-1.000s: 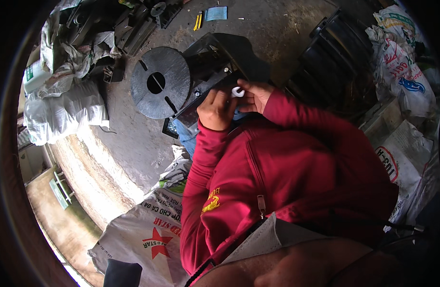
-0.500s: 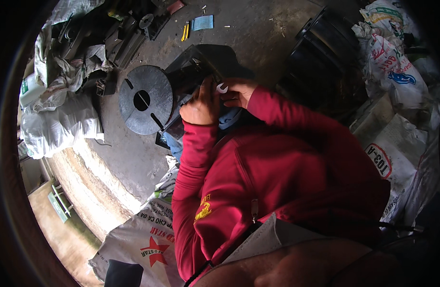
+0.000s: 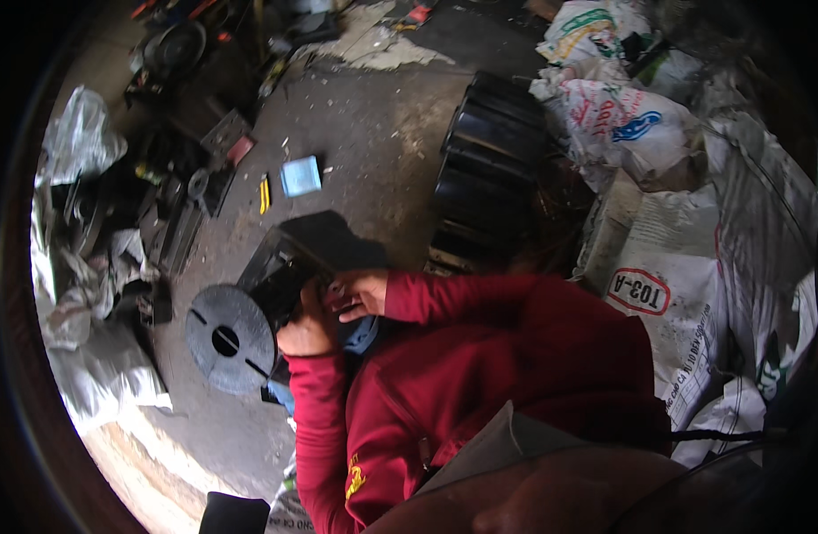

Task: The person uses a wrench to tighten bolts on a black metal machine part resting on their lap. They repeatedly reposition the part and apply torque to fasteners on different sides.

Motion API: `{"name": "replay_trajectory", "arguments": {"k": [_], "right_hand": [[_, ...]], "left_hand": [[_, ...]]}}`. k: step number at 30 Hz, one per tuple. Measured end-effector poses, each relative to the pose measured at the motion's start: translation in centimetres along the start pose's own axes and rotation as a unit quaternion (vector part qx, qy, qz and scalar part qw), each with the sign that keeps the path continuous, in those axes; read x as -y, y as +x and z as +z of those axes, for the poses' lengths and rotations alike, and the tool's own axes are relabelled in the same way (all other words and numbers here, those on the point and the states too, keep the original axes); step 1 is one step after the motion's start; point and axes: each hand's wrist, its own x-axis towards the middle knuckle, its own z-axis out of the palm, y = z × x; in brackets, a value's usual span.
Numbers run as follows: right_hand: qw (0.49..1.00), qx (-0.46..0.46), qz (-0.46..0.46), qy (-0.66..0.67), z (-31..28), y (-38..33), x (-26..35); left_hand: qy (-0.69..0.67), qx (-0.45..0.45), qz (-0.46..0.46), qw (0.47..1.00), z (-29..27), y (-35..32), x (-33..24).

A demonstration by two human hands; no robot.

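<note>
A dark metal assembly [image 3: 289, 258] lies low in front of me, and a round grey slotted disc [image 3: 215, 351] with a centre hole is at its left end. My left hand [image 3: 307, 329] is closed over the near side of the assembly, right of the disc; what its fingers grip is hidden. Close beside it, my right hand [image 3: 364, 294] has its fingers curled round an open-end wrench [image 3: 337, 289], of which only a small pale end shows. The two hands nearly touch.
On the floor beyond lie a yellow cutter knife [image 3: 265, 194] and a blue packet [image 3: 300, 176]. Black ribbed cylinders [image 3: 489, 151] stand at the far right. Printed white sacks [image 3: 662, 285] line the right side; metal parts [image 3: 182, 222] and plastic bags [image 3: 111, 378] crowd the left.
The view has swung, so hands, disc and assembly sit lower and further left, and more of the right-hand sacks shows. The wrench end shows less clearly. Both hands stay together at the assembly.
</note>
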Motion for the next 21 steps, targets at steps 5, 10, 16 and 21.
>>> {"name": "replay_trajectory", "arguments": {"k": [5,10,16,21], "right_hand": [[0.998,0.049,-0.032,-0.017,-0.6,-0.2,-0.2],[0.998,0.054,-0.017,0.007,-0.5,0.1,-0.9],[0.997,0.057,-0.031,0.052,-0.3,-0.1,-0.4],[0.999,0.042,-0.021,-0.002,-0.1,-0.4,-0.8]], "left_hand": [[-0.026,-0.001,0.003,1.000,-0.2,0.6,-0.4],[-0.051,0.022,-0.002,0.998,0.3,-0.8,0.8],[-0.101,0.052,-0.042,0.993,-0.9,-0.1,-0.7],[-0.098,0.033,-0.060,0.993,-2.1,-0.7,-0.8]]}}
